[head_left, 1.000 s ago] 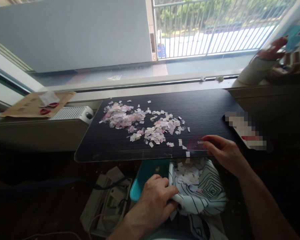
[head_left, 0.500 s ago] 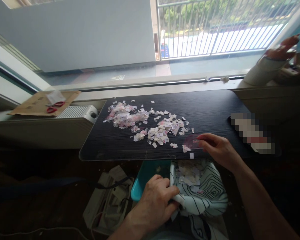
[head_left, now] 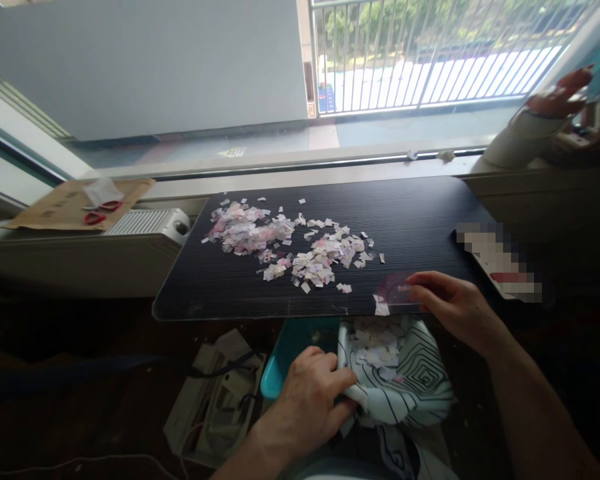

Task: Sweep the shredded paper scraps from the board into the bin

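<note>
A pink see-through protractor [head_left: 395,291] lies against the black tabletop near its front edge, pinched by my right hand [head_left: 453,303]. A couple of white paper scraps [head_left: 381,305] touch its left side. Farther left are two loose heaps of small cut paper, a whiter heap [head_left: 323,260] and a pinker heap [head_left: 245,227]. Below the edge, my left hand [head_left: 315,390] is closed on the rim of a basket [head_left: 425,403] with a black-lined pale pattern. Paper pieces [head_left: 375,347] lie inside it. Beside it stands a turquoise bin [head_left: 275,377], partly covered by my left hand.
A blurred-out flat item [head_left: 500,263] rests at the table's right. Red-handled scissors [head_left: 103,212] lie on a brown paper envelope [head_left: 75,200] at left, beside a white radiator [head_left: 153,221]. On the floor, an open box [head_left: 225,407] holds cables. A window sill runs behind the table.
My right hand and the protractor have moved slightly right along the front edge. The nearby scraps have shifted and now sit together by the protractor. My left hand keeps its grip.
</note>
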`<state>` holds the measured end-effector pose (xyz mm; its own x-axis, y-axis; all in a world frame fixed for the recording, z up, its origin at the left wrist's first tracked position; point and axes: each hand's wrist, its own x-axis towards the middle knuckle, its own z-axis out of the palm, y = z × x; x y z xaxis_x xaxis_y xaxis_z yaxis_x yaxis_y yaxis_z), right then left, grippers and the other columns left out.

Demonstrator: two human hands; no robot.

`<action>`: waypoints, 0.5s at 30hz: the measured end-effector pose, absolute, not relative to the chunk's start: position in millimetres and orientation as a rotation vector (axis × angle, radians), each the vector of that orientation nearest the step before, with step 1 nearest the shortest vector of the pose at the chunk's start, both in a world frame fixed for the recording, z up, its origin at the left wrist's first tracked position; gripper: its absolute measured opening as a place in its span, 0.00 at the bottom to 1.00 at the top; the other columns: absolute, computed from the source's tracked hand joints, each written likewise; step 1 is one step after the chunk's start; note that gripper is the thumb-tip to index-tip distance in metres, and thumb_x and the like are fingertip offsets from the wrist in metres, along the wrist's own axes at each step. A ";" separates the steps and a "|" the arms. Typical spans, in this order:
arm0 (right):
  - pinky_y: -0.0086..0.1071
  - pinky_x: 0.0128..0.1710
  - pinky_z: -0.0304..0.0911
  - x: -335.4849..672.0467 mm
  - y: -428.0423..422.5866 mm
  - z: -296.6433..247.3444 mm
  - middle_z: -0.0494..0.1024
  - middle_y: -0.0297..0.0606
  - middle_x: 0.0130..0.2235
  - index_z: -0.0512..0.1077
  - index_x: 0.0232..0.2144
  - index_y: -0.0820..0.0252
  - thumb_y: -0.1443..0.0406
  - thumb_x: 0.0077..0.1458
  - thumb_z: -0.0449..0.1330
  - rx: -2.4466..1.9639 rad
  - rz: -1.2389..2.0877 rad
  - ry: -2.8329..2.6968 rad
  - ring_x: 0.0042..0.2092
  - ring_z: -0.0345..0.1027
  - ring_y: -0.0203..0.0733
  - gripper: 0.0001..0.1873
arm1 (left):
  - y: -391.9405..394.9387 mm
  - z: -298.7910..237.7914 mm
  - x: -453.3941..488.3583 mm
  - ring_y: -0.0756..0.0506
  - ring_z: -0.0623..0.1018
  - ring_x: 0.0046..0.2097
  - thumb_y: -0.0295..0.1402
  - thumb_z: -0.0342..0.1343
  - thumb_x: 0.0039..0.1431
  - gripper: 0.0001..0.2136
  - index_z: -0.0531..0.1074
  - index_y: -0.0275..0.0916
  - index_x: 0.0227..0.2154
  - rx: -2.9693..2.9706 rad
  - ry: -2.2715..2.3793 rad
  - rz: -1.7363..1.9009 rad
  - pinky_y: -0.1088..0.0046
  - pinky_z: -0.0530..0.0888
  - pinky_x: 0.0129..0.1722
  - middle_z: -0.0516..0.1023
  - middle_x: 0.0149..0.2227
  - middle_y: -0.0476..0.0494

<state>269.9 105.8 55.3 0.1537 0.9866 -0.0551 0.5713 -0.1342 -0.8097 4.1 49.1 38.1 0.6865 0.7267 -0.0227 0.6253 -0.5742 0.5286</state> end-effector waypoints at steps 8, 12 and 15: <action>0.30 0.27 0.65 278.3 96.4 58.8 0.79 0.36 0.29 0.77 0.34 0.58 0.56 0.49 0.60 -1.851 0.803 -1.538 0.28 0.70 0.40 0.14 | 48.1 39.5 5.2 0.49 0.68 0.31 0.32 0.56 0.57 0.02 0.71 0.41 0.30 2.382 1.035 0.271 0.70 0.63 0.38 0.67 0.26 0.51; 0.31 0.29 0.66 273.4 99.1 55.3 0.79 0.36 0.30 0.76 0.36 0.58 0.55 0.50 0.59 -1.787 0.797 -1.430 0.28 0.70 0.39 0.16 | 47.8 39.5 5.3 0.49 0.68 0.31 0.32 0.56 0.57 0.02 0.71 0.41 0.30 2.382 1.027 0.272 0.70 0.63 0.38 0.67 0.27 0.51; 0.30 0.29 0.67 271.1 101.7 51.1 0.78 0.35 0.29 0.76 0.36 0.58 0.55 0.50 0.60 -1.750 0.868 -1.448 0.27 0.70 0.39 0.15 | 47.2 39.8 5.3 0.48 0.68 0.31 0.32 0.56 0.57 0.02 0.72 0.41 0.30 2.388 1.027 0.289 0.70 0.63 0.38 0.67 0.26 0.51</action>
